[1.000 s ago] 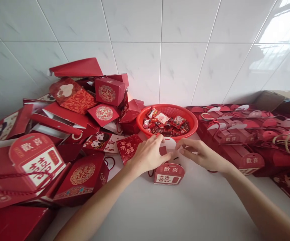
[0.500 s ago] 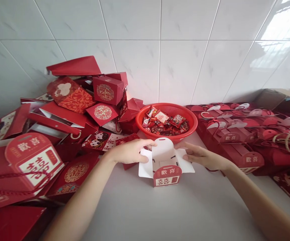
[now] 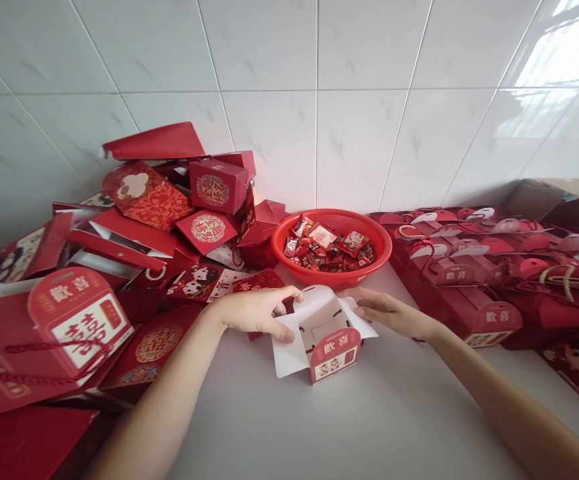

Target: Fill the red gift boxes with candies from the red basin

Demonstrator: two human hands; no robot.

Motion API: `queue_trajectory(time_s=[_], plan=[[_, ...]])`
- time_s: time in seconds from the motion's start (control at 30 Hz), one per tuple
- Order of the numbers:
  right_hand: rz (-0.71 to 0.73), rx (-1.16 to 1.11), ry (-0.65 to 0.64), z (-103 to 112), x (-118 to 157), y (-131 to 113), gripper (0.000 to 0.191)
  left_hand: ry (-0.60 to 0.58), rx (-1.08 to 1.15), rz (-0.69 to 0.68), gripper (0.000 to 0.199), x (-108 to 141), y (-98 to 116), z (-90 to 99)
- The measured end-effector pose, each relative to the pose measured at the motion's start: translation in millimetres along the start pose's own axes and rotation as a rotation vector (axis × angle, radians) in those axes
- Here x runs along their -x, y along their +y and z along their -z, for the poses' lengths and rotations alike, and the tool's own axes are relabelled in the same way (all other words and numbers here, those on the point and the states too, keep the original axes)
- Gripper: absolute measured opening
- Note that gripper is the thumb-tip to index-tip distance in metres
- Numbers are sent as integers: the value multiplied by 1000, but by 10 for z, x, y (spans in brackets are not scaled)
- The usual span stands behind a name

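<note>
A small red and white box (image 3: 335, 356) with its top flaps spread stands on the grey table, its white inside showing and nothing visible in it. My left hand (image 3: 262, 313) is at its left flap, thumb on the white card and fingers curved with a gap between them and the thumb. On the other side, my right hand (image 3: 387, 311) touches the right flap near the back corner, fingers stretched out. Behind the box sits a red plastic basket (image 3: 380, 257) holding several wrapped sweets (image 3: 354, 243).
A high heap of red gift boxes (image 3: 139, 200) covers the left side. Rows of closed red boxes (image 3: 494, 320) stand at the right, with a brown carton (image 3: 534, 200) behind them. A tiled wall (image 3: 269, 147) rises at the back.
The box has turned slightly, its front now angled to the right. Both hands have shifted a little along with it, and the camera view has moved slightly.
</note>
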State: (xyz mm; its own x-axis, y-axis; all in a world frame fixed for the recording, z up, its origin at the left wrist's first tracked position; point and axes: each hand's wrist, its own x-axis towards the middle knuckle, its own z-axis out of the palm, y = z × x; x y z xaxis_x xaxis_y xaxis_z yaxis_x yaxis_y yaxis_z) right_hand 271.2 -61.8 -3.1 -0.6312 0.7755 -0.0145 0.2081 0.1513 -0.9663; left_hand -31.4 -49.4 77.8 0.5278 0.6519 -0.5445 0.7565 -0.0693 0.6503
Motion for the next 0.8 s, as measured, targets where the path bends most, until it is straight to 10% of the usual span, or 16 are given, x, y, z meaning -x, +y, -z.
queue_trajectory(time_s=[0.47,0.8], plan=[[249,432,326,473,-240,-698,33,509,-312,-129,50,-57,447,238],[103,171,633,738,-1144,-251,9,143,-661,-52,43,-1229,759,511]])
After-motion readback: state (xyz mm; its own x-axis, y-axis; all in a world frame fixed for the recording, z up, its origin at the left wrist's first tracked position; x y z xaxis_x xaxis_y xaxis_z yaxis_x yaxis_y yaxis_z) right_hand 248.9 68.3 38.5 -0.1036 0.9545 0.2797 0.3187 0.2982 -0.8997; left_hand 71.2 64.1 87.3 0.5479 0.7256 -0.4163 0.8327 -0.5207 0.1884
